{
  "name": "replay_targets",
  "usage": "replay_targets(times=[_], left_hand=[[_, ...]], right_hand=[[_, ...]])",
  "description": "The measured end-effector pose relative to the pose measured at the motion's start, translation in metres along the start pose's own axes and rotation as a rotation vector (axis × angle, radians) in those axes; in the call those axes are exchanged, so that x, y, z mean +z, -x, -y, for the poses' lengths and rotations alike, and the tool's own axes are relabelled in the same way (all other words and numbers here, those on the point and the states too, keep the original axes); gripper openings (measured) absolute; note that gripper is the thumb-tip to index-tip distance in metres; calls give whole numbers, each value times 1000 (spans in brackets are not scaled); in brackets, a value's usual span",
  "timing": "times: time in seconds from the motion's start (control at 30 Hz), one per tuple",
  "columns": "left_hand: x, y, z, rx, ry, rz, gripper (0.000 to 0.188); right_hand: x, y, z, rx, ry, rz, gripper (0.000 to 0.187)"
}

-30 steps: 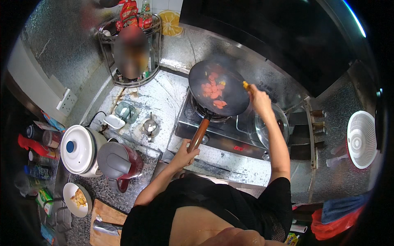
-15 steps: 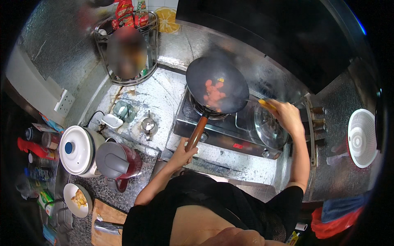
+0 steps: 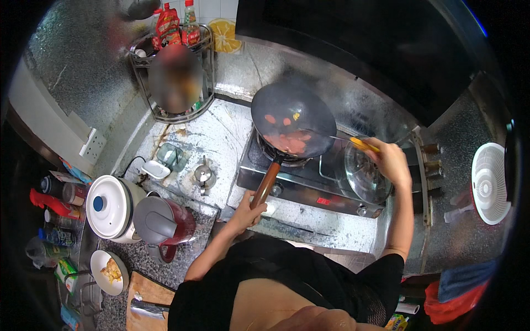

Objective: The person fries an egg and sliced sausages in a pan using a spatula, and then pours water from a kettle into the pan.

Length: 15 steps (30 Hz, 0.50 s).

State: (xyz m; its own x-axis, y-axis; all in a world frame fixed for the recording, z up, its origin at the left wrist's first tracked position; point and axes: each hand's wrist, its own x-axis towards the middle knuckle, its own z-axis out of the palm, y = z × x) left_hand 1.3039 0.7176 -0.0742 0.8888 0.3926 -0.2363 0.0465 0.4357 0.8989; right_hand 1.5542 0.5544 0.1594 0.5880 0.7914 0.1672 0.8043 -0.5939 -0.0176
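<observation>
Head view: utensil (image 3: 364, 144), tip indistinct among pink slices (image 3: 290, 143) in wok (image 3: 314, 107)

Corner rack (image 3: 187, 117): curved, two-tier metal frame; red flexible pouch (image 3: 168, 26) and red-capped, red-labelled bottle (image 3: 191, 36) on the upper tier.
Wall decal (image 3: 223, 37): round orange-slice print, right of the rack.
Wall socket (image 3: 93, 144): white rectangular plastic, multiple outlets.
Cooker (image 3: 113, 212): round, white, blue lid knob; positioned beside the kettle.
Kettle (image 3: 157, 222): dark red body, grey lid.
Cutting board (image 3: 148, 286): light-brown wood; broad metal-bladed knife (image 3: 147, 309) lying on it.
Colander (image 3: 490, 185): white slotted plastic, at far right.
Towel (image 3: 466, 282): blue cloth, over a red plastic bag (image 3: 450, 303).
</observation>
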Motion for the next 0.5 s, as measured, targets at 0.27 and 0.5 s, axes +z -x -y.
replay_targets(times=[0.27,0.5], left_hand=[[2,-2,2,-28,-5,5,38],[4,1,-4,-25,-5,-19,36]], right_hand=[[10,-7,0,-70,162,0,23],[76,-65,-16,-41,127,-192,23]])
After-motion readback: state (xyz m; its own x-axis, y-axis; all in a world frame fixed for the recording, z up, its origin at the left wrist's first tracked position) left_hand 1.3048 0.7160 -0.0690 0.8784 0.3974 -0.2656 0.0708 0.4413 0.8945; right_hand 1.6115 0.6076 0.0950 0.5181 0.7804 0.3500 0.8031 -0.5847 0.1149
